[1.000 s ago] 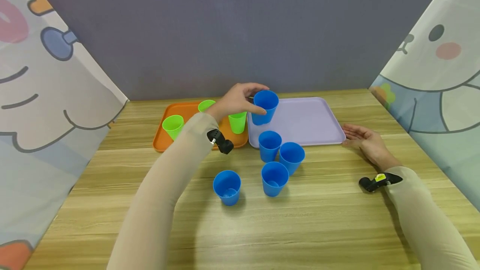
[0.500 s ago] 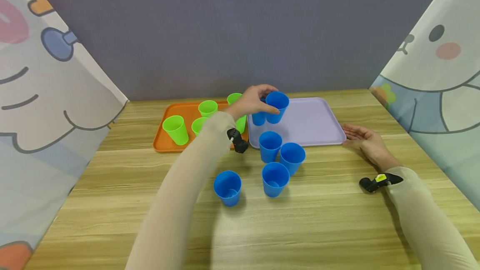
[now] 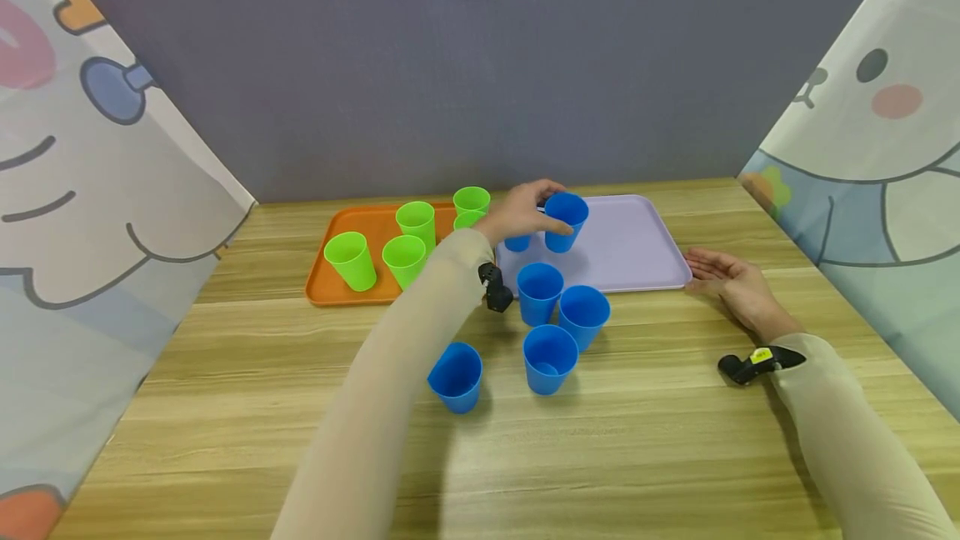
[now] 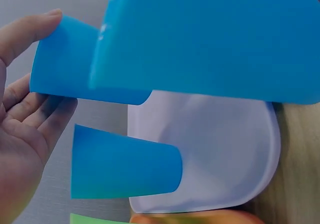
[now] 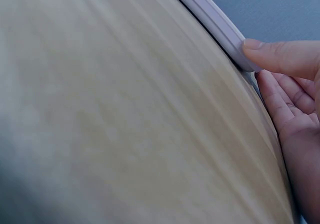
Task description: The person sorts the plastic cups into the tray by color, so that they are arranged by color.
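Observation:
My left hand grips a blue cup upright over the left half of the lilac tray. In the left wrist view, the thumb lies on one side of that cup and the fingers on the other. Beside it on the tray another blue cup stands, partly hidden by the hand in the head view. My right hand rests at the tray's near right corner. There, in the right wrist view, the thumb touches the rim, with relaxed fingers beside the corner.
Several blue cups stand on the wooden table, including a front cup and a left cup partly behind my sleeve. An orange tray with several green cups adjoins the lilac tray. A grey panel rises behind.
My left hand has carried its blue cup rightward and slightly lower over the lilac tray, away from the cup standing there. More green cups show. My right hand stays put.

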Demonstrator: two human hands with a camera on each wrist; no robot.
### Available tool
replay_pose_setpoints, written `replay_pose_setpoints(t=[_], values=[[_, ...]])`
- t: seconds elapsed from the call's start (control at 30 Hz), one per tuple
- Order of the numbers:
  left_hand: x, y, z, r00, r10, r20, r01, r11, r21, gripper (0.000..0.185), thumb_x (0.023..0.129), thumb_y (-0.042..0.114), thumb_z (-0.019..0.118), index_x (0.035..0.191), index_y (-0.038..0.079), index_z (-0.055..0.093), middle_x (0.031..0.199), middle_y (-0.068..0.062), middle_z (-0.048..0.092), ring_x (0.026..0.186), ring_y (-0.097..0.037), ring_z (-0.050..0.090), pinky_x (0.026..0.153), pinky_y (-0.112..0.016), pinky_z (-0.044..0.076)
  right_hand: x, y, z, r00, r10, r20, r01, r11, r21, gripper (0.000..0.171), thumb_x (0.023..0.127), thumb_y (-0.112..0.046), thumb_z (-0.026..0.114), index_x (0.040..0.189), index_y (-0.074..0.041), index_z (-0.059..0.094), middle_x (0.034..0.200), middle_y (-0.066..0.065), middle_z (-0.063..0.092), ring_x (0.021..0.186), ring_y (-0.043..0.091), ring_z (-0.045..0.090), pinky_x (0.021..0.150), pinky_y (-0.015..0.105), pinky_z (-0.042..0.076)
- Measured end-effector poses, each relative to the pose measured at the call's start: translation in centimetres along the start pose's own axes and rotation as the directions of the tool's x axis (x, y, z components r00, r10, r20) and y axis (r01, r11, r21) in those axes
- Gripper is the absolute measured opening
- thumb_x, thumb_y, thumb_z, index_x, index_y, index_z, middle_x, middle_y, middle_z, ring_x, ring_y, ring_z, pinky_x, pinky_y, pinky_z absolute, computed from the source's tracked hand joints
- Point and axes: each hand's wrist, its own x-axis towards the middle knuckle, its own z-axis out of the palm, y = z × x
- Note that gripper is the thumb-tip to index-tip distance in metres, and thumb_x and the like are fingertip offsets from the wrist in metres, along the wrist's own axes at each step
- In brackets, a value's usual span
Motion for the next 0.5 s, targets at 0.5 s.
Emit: replay_pose_setpoints(t=[0.5], values=[[0.8,0.0,1.1,0.997,-0.080,0.009,0.079,0.994,0.082,0.075,0.087,0.027,0.079,0.149,0.009,0.042,0.146,-0.010,0.050,0.133,-0.026,0.048,0.108,-0.041,0.043,0.0,0.0,0.0,1.000,0.009,-0.004,-0.009,1.000,0.011,0.055,0.080,0.032,0.057,0.121,-0.003,0.067,0.111,0.001,0.073,0.102,0.009,0.069,0.084,0.021,0.055]])
